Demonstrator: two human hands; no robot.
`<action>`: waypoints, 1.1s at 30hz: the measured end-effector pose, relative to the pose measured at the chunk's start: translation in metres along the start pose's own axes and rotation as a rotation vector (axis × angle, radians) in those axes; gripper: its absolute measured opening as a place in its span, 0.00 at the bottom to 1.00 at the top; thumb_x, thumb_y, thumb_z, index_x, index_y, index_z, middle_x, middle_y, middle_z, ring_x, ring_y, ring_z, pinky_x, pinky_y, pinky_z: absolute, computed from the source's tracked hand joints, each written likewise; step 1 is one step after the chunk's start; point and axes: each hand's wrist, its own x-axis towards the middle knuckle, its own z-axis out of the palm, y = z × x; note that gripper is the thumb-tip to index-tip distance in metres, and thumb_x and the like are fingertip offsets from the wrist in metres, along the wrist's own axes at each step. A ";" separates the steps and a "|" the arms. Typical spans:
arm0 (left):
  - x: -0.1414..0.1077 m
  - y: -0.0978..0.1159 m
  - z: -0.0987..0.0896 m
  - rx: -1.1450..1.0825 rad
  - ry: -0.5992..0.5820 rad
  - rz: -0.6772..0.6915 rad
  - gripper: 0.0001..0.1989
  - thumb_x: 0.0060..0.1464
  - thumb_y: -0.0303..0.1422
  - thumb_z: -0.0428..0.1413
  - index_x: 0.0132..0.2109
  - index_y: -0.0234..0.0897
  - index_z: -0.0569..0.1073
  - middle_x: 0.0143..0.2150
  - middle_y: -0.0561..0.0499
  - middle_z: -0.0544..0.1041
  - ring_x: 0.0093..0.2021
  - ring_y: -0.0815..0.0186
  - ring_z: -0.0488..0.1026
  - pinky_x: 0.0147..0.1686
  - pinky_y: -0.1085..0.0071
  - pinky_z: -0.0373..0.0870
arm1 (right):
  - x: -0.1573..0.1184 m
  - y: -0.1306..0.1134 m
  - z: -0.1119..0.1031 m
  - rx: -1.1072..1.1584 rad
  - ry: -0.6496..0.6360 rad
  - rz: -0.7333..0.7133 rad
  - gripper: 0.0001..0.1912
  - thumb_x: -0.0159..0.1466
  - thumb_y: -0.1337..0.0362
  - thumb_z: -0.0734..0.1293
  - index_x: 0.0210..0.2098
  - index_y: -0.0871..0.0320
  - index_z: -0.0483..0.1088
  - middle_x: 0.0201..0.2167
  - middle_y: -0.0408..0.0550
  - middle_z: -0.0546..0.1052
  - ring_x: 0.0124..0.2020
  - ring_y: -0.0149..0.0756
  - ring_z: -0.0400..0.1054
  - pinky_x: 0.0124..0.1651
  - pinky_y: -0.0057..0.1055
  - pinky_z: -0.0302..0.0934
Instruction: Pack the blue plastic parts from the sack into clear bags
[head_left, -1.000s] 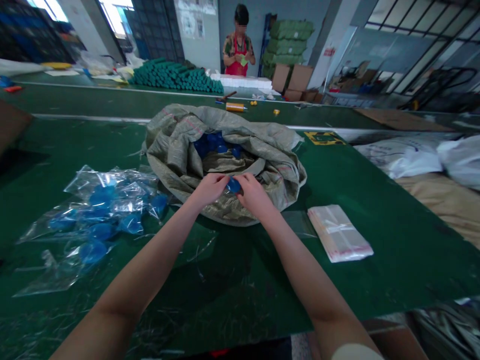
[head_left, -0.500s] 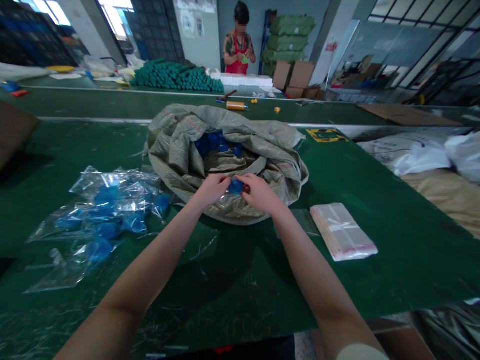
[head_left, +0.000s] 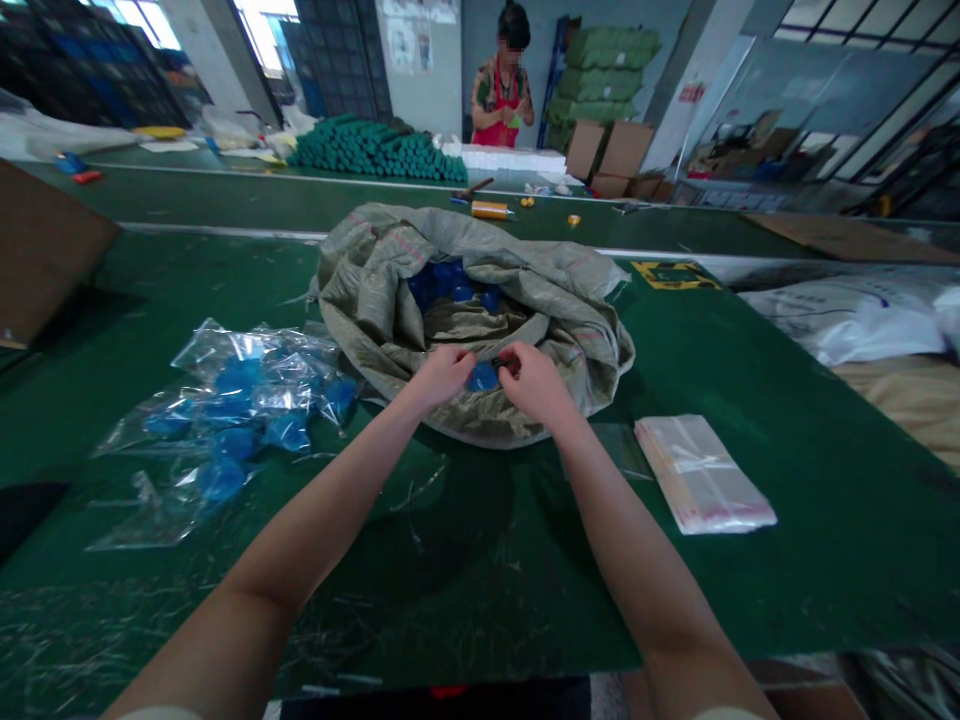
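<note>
Between my two hands, over the near edge of the sack, is a small blue round piece, apparently in a clear plastic bag. My left hand pinches at its left side, fingertips together. At its right side the fingers of my right hand are closed, with a small dark patch by the fingertips that I cannot make out. The woven grey-green sack lies rolled open, with several blue pieces inside. Left of it is a heap of bagged blue pieces.
A stack of clear plastic bags lies to the right on the green table. A cardboard box stands at the left. Green rods and an orange roll lie beyond, near a person in a red apron.
The whole view has shifted, so the table's things sit further right. My hands are slightly further apart around the blue piece, the right fingers having moved up off its edge.
</note>
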 end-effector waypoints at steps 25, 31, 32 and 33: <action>0.004 -0.006 -0.005 0.077 -0.093 0.012 0.20 0.58 0.40 0.47 0.21 0.38 0.64 0.17 0.54 0.62 0.20 0.69 0.58 0.24 0.70 0.51 | 0.011 0.014 0.008 0.110 0.005 0.227 0.09 0.59 0.63 0.65 0.29 0.60 0.76 0.29 0.48 0.79 0.32 0.36 0.72 0.40 0.30 0.64; 0.004 -0.006 -0.007 0.089 -0.075 0.015 0.21 0.60 0.40 0.45 0.21 0.38 0.65 0.17 0.53 0.63 0.21 0.68 0.60 0.24 0.70 0.52 | 0.026 0.001 0.001 -0.162 0.022 0.110 0.11 0.61 0.64 0.62 0.28 0.59 0.73 0.29 0.51 0.78 0.33 0.39 0.71 0.41 0.33 0.61; 0.004 -0.006 -0.009 0.074 -0.084 0.019 0.21 0.60 0.41 0.45 0.21 0.38 0.65 0.17 0.53 0.63 0.20 0.68 0.60 0.23 0.70 0.52 | 0.028 -0.001 0.000 -0.196 0.029 0.088 0.11 0.62 0.64 0.61 0.28 0.59 0.73 0.30 0.51 0.78 0.33 0.39 0.70 0.41 0.33 0.61; 0.004 -0.006 -0.012 0.067 -0.100 0.030 0.21 0.60 0.41 0.45 0.22 0.37 0.66 0.17 0.53 0.63 0.20 0.68 0.60 0.23 0.70 0.52 | 0.030 -0.003 -0.001 -0.224 0.034 0.071 0.11 0.62 0.64 0.61 0.28 0.59 0.73 0.30 0.51 0.78 0.33 0.39 0.70 0.41 0.32 0.60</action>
